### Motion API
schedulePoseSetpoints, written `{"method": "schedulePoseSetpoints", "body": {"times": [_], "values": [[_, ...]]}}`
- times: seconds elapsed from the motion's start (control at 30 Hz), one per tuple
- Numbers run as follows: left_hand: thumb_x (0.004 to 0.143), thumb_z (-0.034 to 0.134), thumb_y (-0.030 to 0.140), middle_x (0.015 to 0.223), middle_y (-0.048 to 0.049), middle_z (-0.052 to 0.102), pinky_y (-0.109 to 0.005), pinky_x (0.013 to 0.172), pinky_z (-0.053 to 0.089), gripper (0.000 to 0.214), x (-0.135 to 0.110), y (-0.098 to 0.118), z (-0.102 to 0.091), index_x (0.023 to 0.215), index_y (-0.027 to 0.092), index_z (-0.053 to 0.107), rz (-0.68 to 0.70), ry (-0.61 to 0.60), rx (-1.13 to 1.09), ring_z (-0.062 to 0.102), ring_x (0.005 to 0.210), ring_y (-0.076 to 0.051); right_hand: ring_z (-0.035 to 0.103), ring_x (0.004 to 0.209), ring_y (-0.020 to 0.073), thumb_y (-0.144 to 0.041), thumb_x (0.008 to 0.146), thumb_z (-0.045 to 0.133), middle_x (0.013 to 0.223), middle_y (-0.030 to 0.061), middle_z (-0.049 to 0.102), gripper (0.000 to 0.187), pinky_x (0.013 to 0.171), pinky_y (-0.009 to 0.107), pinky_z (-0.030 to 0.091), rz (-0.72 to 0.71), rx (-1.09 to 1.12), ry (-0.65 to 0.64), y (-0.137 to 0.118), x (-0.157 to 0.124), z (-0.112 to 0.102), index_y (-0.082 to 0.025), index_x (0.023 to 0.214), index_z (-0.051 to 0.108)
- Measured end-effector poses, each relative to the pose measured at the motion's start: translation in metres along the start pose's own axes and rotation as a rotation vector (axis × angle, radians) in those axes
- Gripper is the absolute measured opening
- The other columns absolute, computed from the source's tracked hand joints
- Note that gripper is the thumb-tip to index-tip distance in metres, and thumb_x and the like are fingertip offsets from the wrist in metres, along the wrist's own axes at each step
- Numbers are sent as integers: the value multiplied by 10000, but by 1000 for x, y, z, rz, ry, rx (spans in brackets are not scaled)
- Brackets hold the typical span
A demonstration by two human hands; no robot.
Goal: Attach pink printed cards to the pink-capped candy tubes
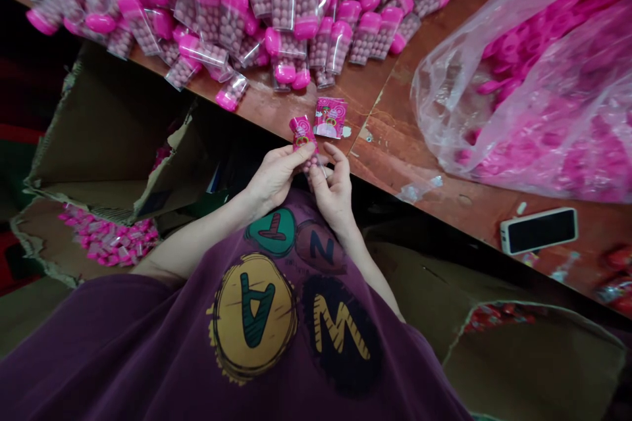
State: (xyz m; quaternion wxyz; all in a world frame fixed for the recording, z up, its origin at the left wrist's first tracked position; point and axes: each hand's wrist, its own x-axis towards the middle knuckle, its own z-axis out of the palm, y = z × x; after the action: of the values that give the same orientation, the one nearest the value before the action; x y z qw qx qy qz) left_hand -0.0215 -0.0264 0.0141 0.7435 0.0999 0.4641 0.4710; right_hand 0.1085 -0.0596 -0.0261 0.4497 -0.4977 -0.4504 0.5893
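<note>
My left hand (274, 174) and my right hand (334, 189) meet just below the table edge, both pinched on one small clear candy container (310, 159) of pink balls. A pink printed label (301, 131) sticks up from the container above my left thumb. A second pink label (330, 117) lies flat on the brown table (395, 138) just beyond my fingers. A big heap of filled, pink-capped containers (257, 6) covers the far part of the table.
A clear plastic bag of pink caps (543, 79) lies at the right. A white phone (538, 230) rests near the table's front edge. An open cardboard box (108, 138) stands at the left, with finished pink containers (111, 240) below it. Another box (533, 355) sits lower right.
</note>
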Motion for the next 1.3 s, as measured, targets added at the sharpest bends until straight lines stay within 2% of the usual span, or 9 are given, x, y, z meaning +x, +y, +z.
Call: {"method": "schedulePoseSetpoints", "body": {"times": [0.2,0.43,0.57,0.7,0.8,0.9,1.03,1.13,1.3], "values": [[857,902,344,915,-106,824,-286,861,535,245,2,1,-3,888,120,806,-22,-138,-26,736,842,-158,641,614,118,-613,977,714,848,-33,689,651,579,275,600,77,100,-5,-8,3,-6,-315,1482,433],[787,950,346,842,-59,803,-262,890,533,248,-1,-7,0,816,135,824,87,-29,11,717,808,-127,787,858,189,-625,985,694,997,15,781,695,946,435,687,20,-39,17,-3,2,-7,-311,1535,408],[741,973,322,816,-43,795,-270,868,540,231,-3,-10,5,789,143,836,140,76,48,705,778,-124,797,950,232,-617,1006,661,1056,66,793,675,976,486,668,-50,-192,30,0,1,-8,-275,1532,412],[775,950,306,791,-40,778,-273,854,535,201,-1,-9,6,784,142,833,117,77,24,684,760,-120,685,709,168,-619,997,674,910,7,719,621,713,367,646,10,-102,19,-6,2,-8,-311,1485,448],[829,900,281,829,-47,774,-276,858,528,155,1,-3,4,835,141,835,33,1,-12,680,782,-126,497,541,109,-627,982,687,852,-33,628,594,458,260,456,131,92,-46,-10,4,-8,-357,1459,457],[854,863,265,909,-72,795,-302,911,530,128,2,2,3,862,141,834,-23,-89,-2,701,842,-150,418,502,100,-633,978,684,803,-52,559,639,391,232,333,180,189,-78,-11,5,-9,-376,1501,420],[829,906,320,836,-61,783,-287,889,525,200,0,0,2,841,132,838,17,-84,20,688,808,-139,472,534,121,-623,984,683,748,-60,537,661,473,266,465,132,107,-37,-8,4,-6,-352,1522,410],[807,935,348,805,-38,773,-265,875,516,223,-2,-5,3,827,149,837,67,-25,21,679,795,-123,606,665,147,-631,979,683,847,-20,634,646,675,332,618,75,42,7,-6,3,-3,-336,1501,443],[854,903,400,815,-46,766,-282,851,515,272,-2,1,6,822,149,803,-7,-15,35,682,781,-134,658,736,172,-657,999,630,962,20,693,624,712,367,639,78,-1,-9,-7,2,-7,-350,1520,475]]}}
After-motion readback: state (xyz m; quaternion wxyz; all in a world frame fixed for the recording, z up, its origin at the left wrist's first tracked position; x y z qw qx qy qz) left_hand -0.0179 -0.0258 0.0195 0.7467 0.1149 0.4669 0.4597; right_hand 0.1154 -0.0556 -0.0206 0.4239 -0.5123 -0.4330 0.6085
